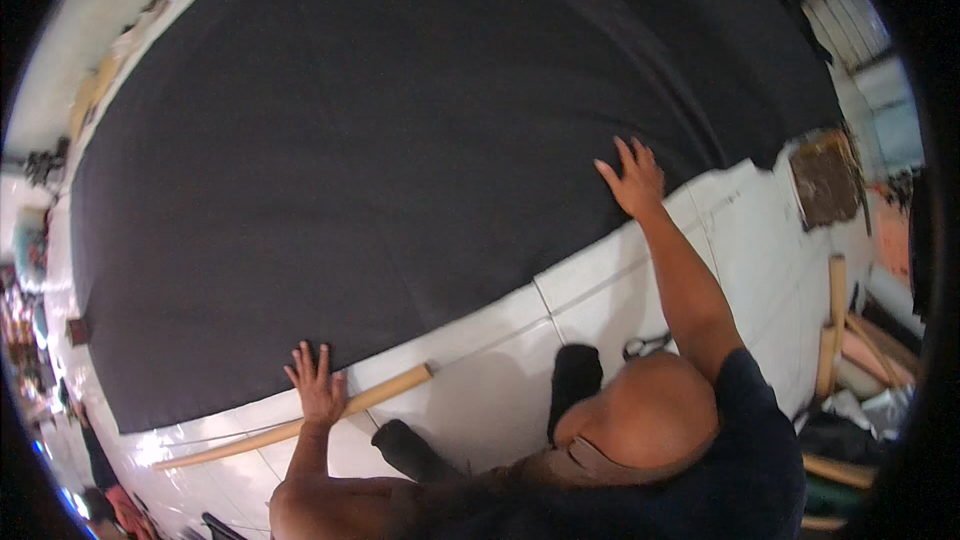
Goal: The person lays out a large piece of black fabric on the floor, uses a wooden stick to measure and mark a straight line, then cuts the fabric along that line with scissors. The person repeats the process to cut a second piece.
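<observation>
A large dark grey or black sheet of cloth lies spread over the white tiled floor. My left hand rests at its near edge, fingers spread, with the fingertips on the cloth. Farther right, my right hand lies open and flat on the sheet close to its edge. Some soft folds run through the cloth beyond that hand. A long tan pole or tube lies on the tiles beside and partly behind my left hand. Neither hand grips anything.
A brown, worn square block sits by the cloth's right corner, and a small dark block at its left edge. Dark-handled scissors lie near my knee. Tubes and rolls crowd the right side. White tiles border the cloth.
</observation>
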Motion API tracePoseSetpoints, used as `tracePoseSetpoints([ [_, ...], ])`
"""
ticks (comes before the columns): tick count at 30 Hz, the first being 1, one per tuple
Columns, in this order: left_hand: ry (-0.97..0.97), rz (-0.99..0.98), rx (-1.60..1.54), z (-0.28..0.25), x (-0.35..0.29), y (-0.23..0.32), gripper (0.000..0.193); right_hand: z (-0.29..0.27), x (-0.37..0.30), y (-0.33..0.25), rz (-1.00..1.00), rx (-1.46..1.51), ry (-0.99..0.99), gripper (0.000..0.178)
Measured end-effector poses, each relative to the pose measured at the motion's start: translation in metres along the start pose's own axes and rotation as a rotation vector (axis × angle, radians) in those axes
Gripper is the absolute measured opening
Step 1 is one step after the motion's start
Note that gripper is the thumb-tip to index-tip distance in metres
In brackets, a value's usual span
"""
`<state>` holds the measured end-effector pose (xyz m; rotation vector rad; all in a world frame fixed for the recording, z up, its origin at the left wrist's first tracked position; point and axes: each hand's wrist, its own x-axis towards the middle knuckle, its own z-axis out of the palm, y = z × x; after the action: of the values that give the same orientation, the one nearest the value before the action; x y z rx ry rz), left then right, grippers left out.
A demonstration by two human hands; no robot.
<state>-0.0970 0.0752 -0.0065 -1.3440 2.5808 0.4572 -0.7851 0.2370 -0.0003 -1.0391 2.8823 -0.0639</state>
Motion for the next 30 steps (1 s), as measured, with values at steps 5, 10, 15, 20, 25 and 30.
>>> tracePoseSetpoints([
  [5,-0.024,-0.056,-0.011,-0.011,0.002,0.008,0.067,0.003,-0.038,-0.05,-0.233,-0.093,0.169,0.066],
  [10,-0.043,-0.061,-0.007,-0.016,-0.008,0.011,0.067,-0.007,-0.16,-0.187,-0.936,0.203,-0.283,0.063],
  [15,0.327,-0.084,-0.328,-0.031,-0.005,-0.019,0.059,0.002,-0.151,-0.169,-1.071,0.054,-0.319,0.065],
  [20,0.712,-1.177,-0.281,-0.036,-0.048,-0.115,0.064,-0.037,-0.118,-0.128,-1.0,-0.079,-0.32,0.073],
  [25,0.62,-1.798,-0.511,-0.011,-0.097,-0.172,0.091,-0.133,-0.118,-0.237,-1.42,-0.158,-0.38,0.052],
  [30,0.93,-1.733,-0.763,0.026,-0.12,-0.173,0.078,-0.136,-0.193,-0.394,-1.694,-0.074,-0.511,0.055],
])
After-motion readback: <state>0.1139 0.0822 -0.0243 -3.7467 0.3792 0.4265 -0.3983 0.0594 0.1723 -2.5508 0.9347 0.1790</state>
